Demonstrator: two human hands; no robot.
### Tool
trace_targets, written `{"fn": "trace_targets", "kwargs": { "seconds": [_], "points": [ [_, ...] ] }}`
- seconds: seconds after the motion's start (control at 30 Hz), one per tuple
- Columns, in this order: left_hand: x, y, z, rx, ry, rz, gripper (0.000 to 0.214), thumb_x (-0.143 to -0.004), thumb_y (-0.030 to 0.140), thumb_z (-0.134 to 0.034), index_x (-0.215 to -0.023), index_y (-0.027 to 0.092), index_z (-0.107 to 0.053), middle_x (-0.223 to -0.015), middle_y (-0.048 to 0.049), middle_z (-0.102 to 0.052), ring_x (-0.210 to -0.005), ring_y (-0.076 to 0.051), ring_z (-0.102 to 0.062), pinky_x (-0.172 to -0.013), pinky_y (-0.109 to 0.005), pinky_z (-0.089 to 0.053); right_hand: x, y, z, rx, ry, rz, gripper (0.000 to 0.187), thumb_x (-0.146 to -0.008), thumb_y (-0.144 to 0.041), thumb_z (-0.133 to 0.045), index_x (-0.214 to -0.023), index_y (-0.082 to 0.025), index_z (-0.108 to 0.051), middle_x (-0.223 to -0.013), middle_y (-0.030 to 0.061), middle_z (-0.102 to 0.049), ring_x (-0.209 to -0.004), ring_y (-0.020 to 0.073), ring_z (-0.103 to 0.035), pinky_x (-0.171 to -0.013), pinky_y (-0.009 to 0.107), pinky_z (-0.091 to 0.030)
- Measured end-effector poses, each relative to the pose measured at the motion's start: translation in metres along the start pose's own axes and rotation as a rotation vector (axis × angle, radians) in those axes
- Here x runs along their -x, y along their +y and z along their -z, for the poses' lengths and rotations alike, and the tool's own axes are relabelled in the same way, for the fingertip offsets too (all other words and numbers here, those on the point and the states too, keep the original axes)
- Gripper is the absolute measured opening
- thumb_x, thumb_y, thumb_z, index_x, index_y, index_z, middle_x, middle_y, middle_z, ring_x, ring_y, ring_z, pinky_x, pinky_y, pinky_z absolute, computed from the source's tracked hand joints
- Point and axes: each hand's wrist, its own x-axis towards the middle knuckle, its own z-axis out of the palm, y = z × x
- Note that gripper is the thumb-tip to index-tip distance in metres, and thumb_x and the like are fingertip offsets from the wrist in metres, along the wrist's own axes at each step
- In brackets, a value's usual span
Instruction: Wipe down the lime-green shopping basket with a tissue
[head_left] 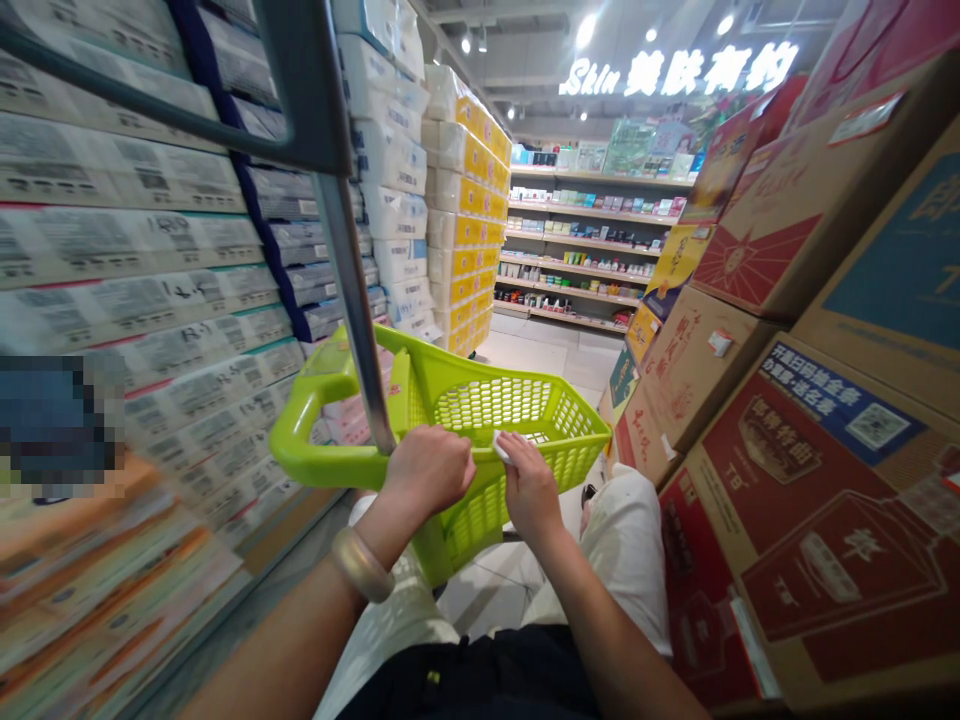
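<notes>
A lime-green plastic shopping basket [480, 400] stands in front of me in a shop aisle, with a grey pull handle [352, 280] rising from its near edge. My left hand [427, 470], a pale bangle on its wrist, is closed around the base of that handle at the basket's rim. My right hand [529, 480] rests on the basket's near rim, its fingers pinching a small white thing [501, 446] that I cannot make out. My knees in light trousers show below the basket.
Stacked tissue packs [172, 300] wall the left side, with yellow packs [469, 200] farther on. Red and brown cartons [810, 400] pile high on the right. The tiled aisle floor [547, 355] leads to shelves [592, 260] of goods at the back.
</notes>
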Motion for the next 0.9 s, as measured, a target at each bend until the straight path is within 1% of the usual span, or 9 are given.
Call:
{"fn": "trace_targets", "kwargs": {
  "seconds": [0.07, 0.23, 0.43, 0.47, 0.57, 0.63, 0.7, 0.83, 0.9],
  "points": [
    [0.000, -0.001, 0.000, -0.004, -0.001, 0.008, 0.032, -0.085, 0.026, -0.045, -0.074, 0.015, -0.072, -0.072, -0.0149, -0.072, -0.078, -0.030, -0.070, -0.068, -0.038, -0.050, 0.001, 0.002, 0.000, 0.009, 0.017, -0.024, 0.040, -0.090, -0.009, -0.041, -0.117, -0.022, -0.068, -0.120, 0.0079, -0.070, -0.121, 0.0238, -0.061, -0.109, 0.049, -0.044],
    [-0.001, -0.006, -0.002, -0.005, -0.014, 0.020, 0.033, -0.086, 0.027, -0.043, -0.076, 0.015, -0.072, -0.074, -0.0142, -0.073, -0.077, -0.030, -0.070, -0.067, -0.038, -0.048, -0.002, -0.007, -0.008, -0.065, -0.057, 0.087, 0.042, -0.089, -0.007, -0.042, -0.120, -0.022, -0.066, -0.126, 0.0065, -0.067, -0.123, 0.0205, -0.059, -0.111, 0.044, -0.043],
    [-0.005, -0.013, -0.003, -0.005, -0.058, 0.055, 0.032, -0.086, 0.029, -0.045, -0.077, 0.015, -0.072, -0.075, -0.0149, -0.073, -0.077, -0.031, -0.070, -0.067, -0.038, -0.047, -0.006, 0.008, -0.009, 0.001, 0.009, -0.052, 0.041, -0.089, -0.006, -0.042, -0.115, -0.022, -0.069, -0.118, 0.0093, -0.071, -0.120, 0.0246, -0.062, -0.108, 0.051, -0.043],
    [-0.006, -0.014, -0.003, -0.007, -0.060, 0.057, 0.032, -0.086, 0.029, -0.044, -0.077, 0.015, -0.071, -0.076, -0.0147, -0.073, -0.078, -0.031, -0.070, -0.067, -0.038, -0.047, -0.006, 0.007, -0.011, -0.009, 0.005, -0.046, 0.042, -0.088, -0.006, -0.042, -0.116, -0.022, -0.069, -0.119, 0.0094, -0.071, -0.120, 0.0246, -0.061, -0.109, 0.051, -0.043],
    [-0.008, -0.016, -0.005, -0.004, -0.061, 0.062, 0.033, -0.087, 0.030, -0.042, -0.078, 0.016, -0.071, -0.078, -0.0137, -0.074, -0.078, -0.031, -0.070, -0.066, -0.038, -0.048, -0.007, -0.003, -0.018, -0.080, -0.049, 0.048, 0.045, -0.087, -0.006, -0.043, -0.122, -0.023, -0.066, -0.127, 0.0077, -0.067, -0.124, 0.0220, -0.058, -0.111, 0.046, -0.042],
    [-0.009, -0.018, -0.006, 0.002, -0.062, 0.065, 0.034, -0.088, 0.030, -0.041, -0.078, 0.016, -0.071, -0.079, -0.0129, -0.074, -0.079, -0.030, -0.070, -0.067, -0.038, -0.048, -0.007, -0.004, -0.020, -0.108, -0.071, 0.085, 0.045, -0.088, -0.007, -0.043, -0.124, -0.023, -0.064, -0.129, 0.0069, -0.065, -0.125, 0.0206, -0.057, -0.111, 0.045, -0.042],
    [-0.010, -0.019, -0.006, 0.005, -0.071, 0.066, 0.033, -0.088, 0.030, -0.042, -0.078, 0.016, -0.071, -0.079, -0.0123, -0.074, -0.079, -0.030, -0.070, -0.067, -0.038, -0.048, -0.007, 0.002, -0.020, -0.094, -0.050, 0.055, 0.044, -0.088, -0.008, -0.042, -0.122, -0.023, -0.066, -0.126, 0.0076, -0.067, -0.124, 0.0214, -0.059, -0.110, 0.046, -0.043],
    [-0.010, -0.020, -0.006, 0.014, -0.097, 0.078, 0.031, -0.087, 0.030, -0.044, -0.080, 0.016, -0.071, -0.077, -0.0123, -0.073, -0.078, -0.029, -0.069, -0.068, -0.037, -0.048, -0.006, 0.013, -0.021, -0.035, 0.033, -0.057, 0.042, -0.089, -0.010, -0.041, -0.120, -0.021, -0.067, -0.122, 0.0107, -0.069, -0.123, 0.0251, -0.059, -0.108, 0.052, -0.044],
    [-0.010, -0.020, -0.005, 0.023, -0.102, 0.087, 0.031, -0.086, 0.029, -0.044, -0.080, 0.016, -0.071, -0.077, -0.0124, -0.073, -0.078, -0.028, -0.069, -0.068, -0.037, -0.048, -0.005, 0.008, -0.025, -0.060, 0.015, -0.029, 0.044, -0.089, -0.009, -0.041, -0.124, -0.021, -0.065, -0.126, 0.0098, -0.067, -0.125, 0.0242, -0.057, -0.109, 0.051, -0.043]
  ]
}}
